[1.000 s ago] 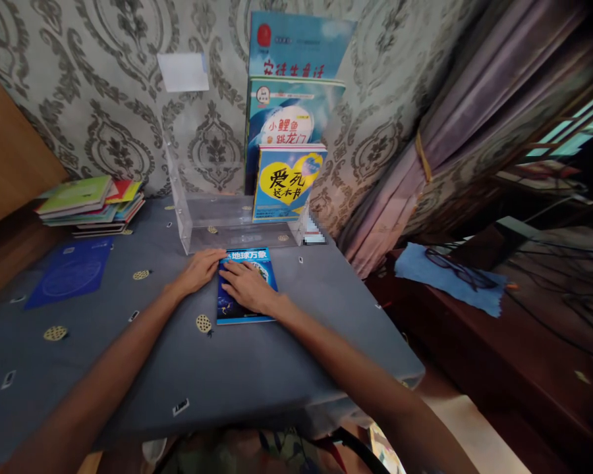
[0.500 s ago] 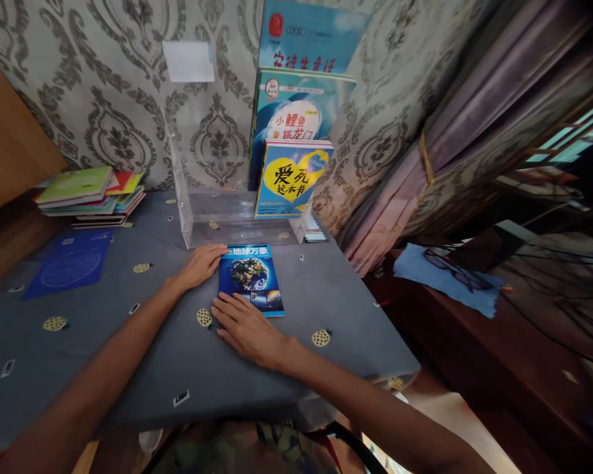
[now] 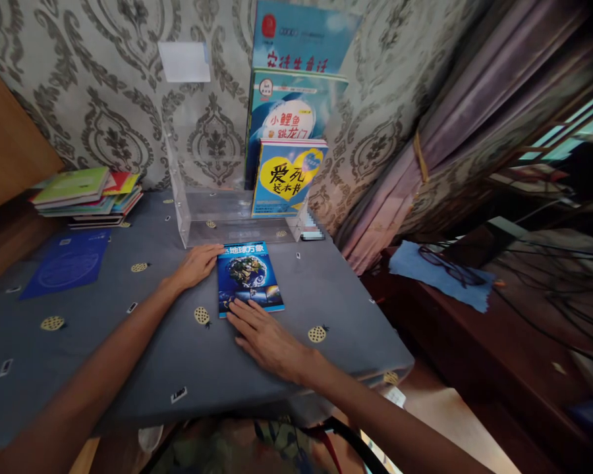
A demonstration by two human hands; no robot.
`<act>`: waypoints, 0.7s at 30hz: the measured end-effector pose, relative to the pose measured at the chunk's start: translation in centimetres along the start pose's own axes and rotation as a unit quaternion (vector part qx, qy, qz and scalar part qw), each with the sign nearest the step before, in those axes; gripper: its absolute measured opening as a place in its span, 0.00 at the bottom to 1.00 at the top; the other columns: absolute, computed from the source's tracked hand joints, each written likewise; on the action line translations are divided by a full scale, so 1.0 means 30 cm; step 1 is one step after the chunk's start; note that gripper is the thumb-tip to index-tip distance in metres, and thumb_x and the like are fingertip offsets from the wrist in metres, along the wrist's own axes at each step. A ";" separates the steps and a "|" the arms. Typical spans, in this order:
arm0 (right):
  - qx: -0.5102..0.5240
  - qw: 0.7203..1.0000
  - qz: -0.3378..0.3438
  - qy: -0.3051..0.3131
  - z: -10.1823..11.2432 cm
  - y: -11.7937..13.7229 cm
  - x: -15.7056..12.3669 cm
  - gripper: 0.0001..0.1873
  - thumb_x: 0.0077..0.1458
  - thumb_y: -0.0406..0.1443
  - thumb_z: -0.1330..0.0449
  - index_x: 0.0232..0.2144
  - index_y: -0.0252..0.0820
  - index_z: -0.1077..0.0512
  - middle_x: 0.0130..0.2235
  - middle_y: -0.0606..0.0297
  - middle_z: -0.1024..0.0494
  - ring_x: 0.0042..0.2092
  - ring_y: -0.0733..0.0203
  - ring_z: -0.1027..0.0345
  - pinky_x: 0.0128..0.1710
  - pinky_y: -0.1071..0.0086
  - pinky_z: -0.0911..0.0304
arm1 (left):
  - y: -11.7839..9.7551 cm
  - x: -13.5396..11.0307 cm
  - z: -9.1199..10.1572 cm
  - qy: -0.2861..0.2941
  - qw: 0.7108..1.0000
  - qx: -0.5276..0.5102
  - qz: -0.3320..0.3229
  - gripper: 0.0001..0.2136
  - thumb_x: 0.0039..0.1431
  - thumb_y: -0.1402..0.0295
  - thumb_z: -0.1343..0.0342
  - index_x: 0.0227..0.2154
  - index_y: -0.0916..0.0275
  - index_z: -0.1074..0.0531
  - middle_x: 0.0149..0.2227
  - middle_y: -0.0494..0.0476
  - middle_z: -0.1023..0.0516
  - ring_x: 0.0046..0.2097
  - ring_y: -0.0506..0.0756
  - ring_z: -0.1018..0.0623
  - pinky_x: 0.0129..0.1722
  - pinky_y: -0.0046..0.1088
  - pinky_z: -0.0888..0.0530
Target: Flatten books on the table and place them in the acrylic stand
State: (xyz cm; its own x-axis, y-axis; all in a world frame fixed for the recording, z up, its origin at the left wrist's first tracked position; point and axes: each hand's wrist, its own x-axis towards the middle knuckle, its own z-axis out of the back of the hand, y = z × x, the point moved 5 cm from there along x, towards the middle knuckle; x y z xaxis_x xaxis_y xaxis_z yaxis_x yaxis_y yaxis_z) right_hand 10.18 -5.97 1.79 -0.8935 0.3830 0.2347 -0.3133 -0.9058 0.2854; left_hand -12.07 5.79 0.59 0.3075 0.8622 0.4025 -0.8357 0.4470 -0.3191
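A blue book [image 3: 248, 270] with a globe on its cover lies flat on the grey patterned tablecloth [image 3: 163, 355]. My left hand [image 3: 197, 264] rests at the book's upper left corner, its fingers stretched out and the tips at the edge. Across the book's lower edge lies my right hand [image 3: 267, 336], open, with flat fingers covering a little of the cover's bottom. Just behind the book stands a clear acrylic rack [image 3: 237, 230]. On its right side it holds a blue book with a yellow heart [image 3: 287, 178], a teal book [image 3: 296, 99] and a taller blue book [image 3: 301, 36].
At the back left a stack of books [image 3: 86, 191] sits on the table, with a dark blue booklet [image 3: 66, 263] in front of it. To the right, a lower dark red surface bears glasses [image 3: 449, 263] on a light blue cloth [image 3: 410, 266] and tangled cables.
My right hand has slid right and slightly down along the book's lower edge, baring its lower left corner. The left hand stays at the upper left corner. The view has shifted slightly.
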 end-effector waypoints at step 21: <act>-0.038 0.993 -0.081 -0.072 0.076 -0.124 -0.214 0.22 0.68 0.33 0.51 0.62 0.41 0.34 0.63 0.55 0.31 0.66 0.55 0.40 0.66 0.51 0.42 | -0.013 -0.008 -0.005 0.007 1.000 0.022 0.006 0.20 0.66 0.67 0.57 0.53 0.62 0.26 0.57 0.61 0.24 0.59 0.60 0.26 0.61 0.45 0.31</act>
State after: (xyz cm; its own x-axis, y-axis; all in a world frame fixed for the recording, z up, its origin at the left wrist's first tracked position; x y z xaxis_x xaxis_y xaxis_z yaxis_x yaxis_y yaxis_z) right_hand 17.82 -4.64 1.32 -0.7762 0.5414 0.3231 -0.4770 -0.8394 0.2607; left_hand -11.75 5.45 0.50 0.3036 0.8703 0.3879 -0.8580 0.4268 -0.2859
